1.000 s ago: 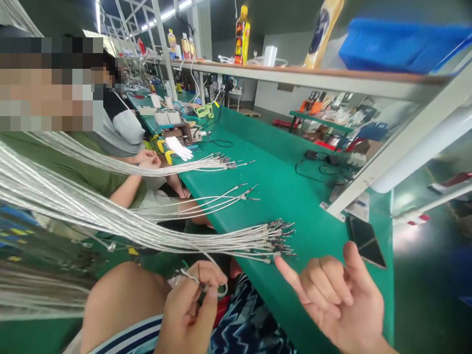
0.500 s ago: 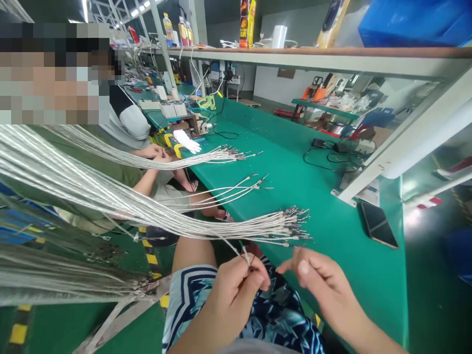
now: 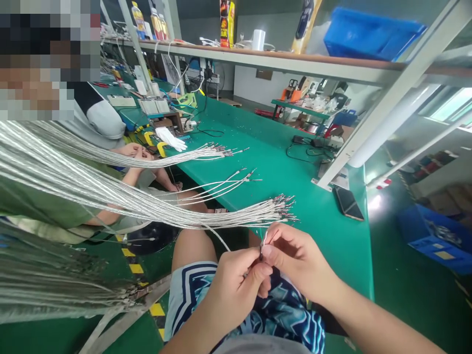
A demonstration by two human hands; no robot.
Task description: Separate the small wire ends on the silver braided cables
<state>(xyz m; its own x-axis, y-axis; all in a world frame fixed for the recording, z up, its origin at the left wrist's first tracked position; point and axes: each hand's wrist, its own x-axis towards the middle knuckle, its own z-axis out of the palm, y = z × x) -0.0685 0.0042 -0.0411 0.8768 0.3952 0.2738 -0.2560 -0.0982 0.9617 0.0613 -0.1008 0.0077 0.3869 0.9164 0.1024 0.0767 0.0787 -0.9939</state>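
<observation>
Above my lap, my left hand (image 3: 239, 278) is closed on a pale braided cable (image 3: 218, 236) that comes down from the bundle behind it. My right hand (image 3: 300, 255) meets it fingertip to fingertip and pinches the thin wires (image 3: 264, 239) at the cable's end. One of these wires looks white, another reddish; a small dark piece shows between the fingers, too small to make out. Just beyond my hands, a thick bundle of braided cables (image 3: 221, 220) rests over the bench edge, its stripped ends fanned out on the green bench top (image 3: 313, 231).
Two more cable groups (image 3: 184, 160) lie farther back. At left, a co-worker's hands (image 3: 136, 151) are close together near a white glove (image 3: 171, 139). A phone (image 3: 348, 203) lies at the right by the shelf post (image 3: 339, 157). Bottles and a blue bin (image 3: 368, 34) stand on the shelf.
My right hand has moved left and closed on the wires at my left hand's fingertips; before, it was apart from them. The view has swung to the right.
</observation>
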